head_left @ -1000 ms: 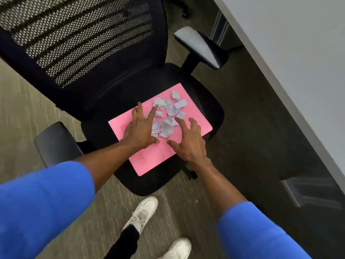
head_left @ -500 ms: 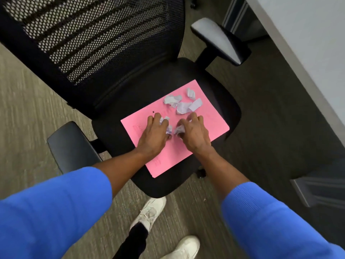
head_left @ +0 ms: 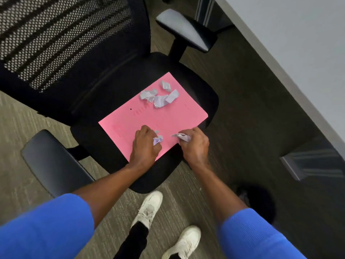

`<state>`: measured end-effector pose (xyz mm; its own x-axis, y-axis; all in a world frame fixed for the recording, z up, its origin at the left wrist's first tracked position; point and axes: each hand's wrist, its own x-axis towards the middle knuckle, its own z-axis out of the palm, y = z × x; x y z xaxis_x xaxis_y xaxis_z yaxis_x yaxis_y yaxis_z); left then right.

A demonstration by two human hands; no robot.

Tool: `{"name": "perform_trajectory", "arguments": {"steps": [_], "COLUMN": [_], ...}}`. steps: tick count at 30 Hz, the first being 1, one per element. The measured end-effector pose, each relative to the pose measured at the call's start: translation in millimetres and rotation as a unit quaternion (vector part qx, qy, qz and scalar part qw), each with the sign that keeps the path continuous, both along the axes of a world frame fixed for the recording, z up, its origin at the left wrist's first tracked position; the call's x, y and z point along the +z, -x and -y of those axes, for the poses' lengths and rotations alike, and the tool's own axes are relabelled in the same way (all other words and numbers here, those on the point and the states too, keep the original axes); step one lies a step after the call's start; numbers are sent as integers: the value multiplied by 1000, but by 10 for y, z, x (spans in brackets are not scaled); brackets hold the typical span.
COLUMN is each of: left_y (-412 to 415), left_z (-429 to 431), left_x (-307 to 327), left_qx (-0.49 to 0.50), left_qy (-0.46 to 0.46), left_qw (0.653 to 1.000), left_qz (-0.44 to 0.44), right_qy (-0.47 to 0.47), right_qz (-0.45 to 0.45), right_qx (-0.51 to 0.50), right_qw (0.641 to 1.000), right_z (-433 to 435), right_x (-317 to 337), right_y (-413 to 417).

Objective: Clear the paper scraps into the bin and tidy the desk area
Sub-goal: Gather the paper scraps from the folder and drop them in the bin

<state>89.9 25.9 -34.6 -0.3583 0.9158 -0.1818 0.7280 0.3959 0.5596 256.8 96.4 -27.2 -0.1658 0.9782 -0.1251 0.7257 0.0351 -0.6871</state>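
Head view, looking down at a black mesh-backed office chair [head_left: 78, 58]: a person in blue sleeves is bending over the seat, where a pink sheet [head_left: 149, 118] is lying at a slant, its near corner reaching the seat's front edge. The left hand [head_left: 144, 146] is curling shut around a small wad of pale lilac scraps [head_left: 158, 140], crumpled and peeping out between thumb and fingers, while the right hand [head_left: 194, 144] is closing on a second wad of scraps [head_left: 182, 137], a torn tip sticking out to the left. Both hands are sitting over the near end of the pink sheet, close to each other but not touching. Loose paper scraps [head_left: 159, 96] are lying in a small cluster at the far end of the sheet, well apart from the hands; they are pale lilac-grey, torn into uneven pieces, creased and curling at the edges, some overlapping. One tiny fragment is showing on the sheet just beyond the left hand. A grey desk [head_left: 298, 43] is running along the right side, and two white shoes [head_left: 149, 208] are standing on the carpet below the chair's front edge
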Motion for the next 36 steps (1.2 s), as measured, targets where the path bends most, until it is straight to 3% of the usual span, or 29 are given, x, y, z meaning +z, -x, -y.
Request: {"name": "perform_trajectory", "arguments": {"steps": [10,19,24,29,32,36], "left_y": [-1351,-2690,-3309,-3942,-4237,-4524], "left_z": [10,150,315,416,435,412], "left_x": [147,-22,-322,-667,-902,-1222], "left_qx": [-72,-158,-161,-162,-132,-137], "left_qy": [-30,31,76,120,123,178], "left_qw": [994,979,973,965,962,954], "left_qz": [82,127,145,168,207,197], "right_qy": [21,97,124,180,183,141], "right_qz": [-13,-7,11,-42,-13,30], "right_qx": [-179,-330,-372,-433,-456,-422], "right_qw": [984,939,920,882,871,895], "right_z": [640,1186,1374,1506,1544,1593], "right_x": [-138,-510,-757,-1122,-1316,-1538], "right_y": [-1363,-2665,-3259,-3802,-4075,-4343]}}
